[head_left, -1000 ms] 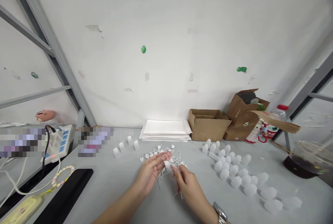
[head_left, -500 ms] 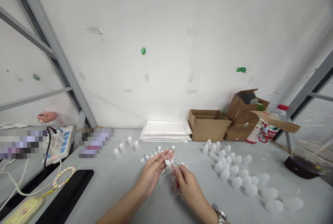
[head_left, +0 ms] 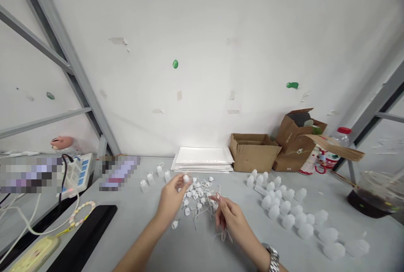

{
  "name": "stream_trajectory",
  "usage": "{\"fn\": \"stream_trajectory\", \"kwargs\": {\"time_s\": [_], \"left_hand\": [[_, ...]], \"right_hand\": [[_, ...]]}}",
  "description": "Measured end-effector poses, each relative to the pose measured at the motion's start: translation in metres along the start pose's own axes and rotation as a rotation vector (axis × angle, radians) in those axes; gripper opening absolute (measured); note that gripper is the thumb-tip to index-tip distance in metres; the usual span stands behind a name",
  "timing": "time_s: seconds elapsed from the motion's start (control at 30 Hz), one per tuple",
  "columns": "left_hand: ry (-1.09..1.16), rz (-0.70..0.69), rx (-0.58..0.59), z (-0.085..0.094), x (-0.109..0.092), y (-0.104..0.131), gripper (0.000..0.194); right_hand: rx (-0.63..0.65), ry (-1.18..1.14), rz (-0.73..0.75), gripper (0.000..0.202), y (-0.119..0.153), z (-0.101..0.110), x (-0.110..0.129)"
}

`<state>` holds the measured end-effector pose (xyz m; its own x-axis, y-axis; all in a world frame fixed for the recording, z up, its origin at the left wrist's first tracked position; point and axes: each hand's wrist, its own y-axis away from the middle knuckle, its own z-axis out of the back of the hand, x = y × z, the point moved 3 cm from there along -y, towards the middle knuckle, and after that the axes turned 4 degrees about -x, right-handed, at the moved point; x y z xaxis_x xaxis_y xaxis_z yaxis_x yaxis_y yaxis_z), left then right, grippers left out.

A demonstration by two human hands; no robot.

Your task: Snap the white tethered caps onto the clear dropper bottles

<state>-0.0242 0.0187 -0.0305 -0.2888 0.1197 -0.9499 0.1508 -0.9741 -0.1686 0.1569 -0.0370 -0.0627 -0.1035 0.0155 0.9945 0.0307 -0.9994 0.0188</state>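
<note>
My left hand [head_left: 171,196] is closed, thumb and fingertips pinching a small white bottle [head_left: 186,178]; the fingers hide most of it. It hovers at the left side of a loose pile of small white caps [head_left: 198,194] with thin strings. At the pile's right edge is my right hand [head_left: 232,217], thumb and index finger together and the other fingers curled. White strings [head_left: 224,235] hang under its curled fingers and seem gripped there. Beyond my left hand, several small white bottles with string loops [head_left: 150,177] stand upright on the grey table [head_left: 132,234].
Several frosted white bottles [head_left: 288,221] lie in rows at the right, near a cup of dark drink [head_left: 368,204]. White envelopes [head_left: 203,160], a cardboard box [head_left: 254,154] and a paper bag [head_left: 290,154] line the wall. A black pad [head_left: 85,238] and power strip [head_left: 80,173] are left.
My hands have moved apart. The left went left and up with the small white bottle; the right let go of it and shifted slightly right. More of the cap pile shows between them.
</note>
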Motion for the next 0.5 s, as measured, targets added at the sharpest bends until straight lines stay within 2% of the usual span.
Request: {"fn": "stream_trajectory", "kwargs": {"time_s": [0.07, 0.2, 0.33, 0.5], "left_hand": [[-0.24, -0.004, -0.127, 0.023, 0.007, -0.009, 0.03], [-0.467, 0.035, -0.171, 0.054, 0.027, -0.016, 0.024], [-0.56, 0.036, -0.151, 0.057, 0.043, -0.017, 0.024], [-0.585, 0.044, -0.154, 0.051, 0.047, -0.022, 0.028]], "right_hand": [[-0.013, -0.006, 0.002, 0.067, -0.001, 0.003, 0.003], [-0.003, -0.02, -0.02, 0.07, 0.0, 0.003, 0.004], [0.03, -0.017, -0.024, 0.068, 0.001, 0.0, 0.002], [0.022, 0.021, -0.003, 0.061, 0.0, 0.001, 0.002]]}}
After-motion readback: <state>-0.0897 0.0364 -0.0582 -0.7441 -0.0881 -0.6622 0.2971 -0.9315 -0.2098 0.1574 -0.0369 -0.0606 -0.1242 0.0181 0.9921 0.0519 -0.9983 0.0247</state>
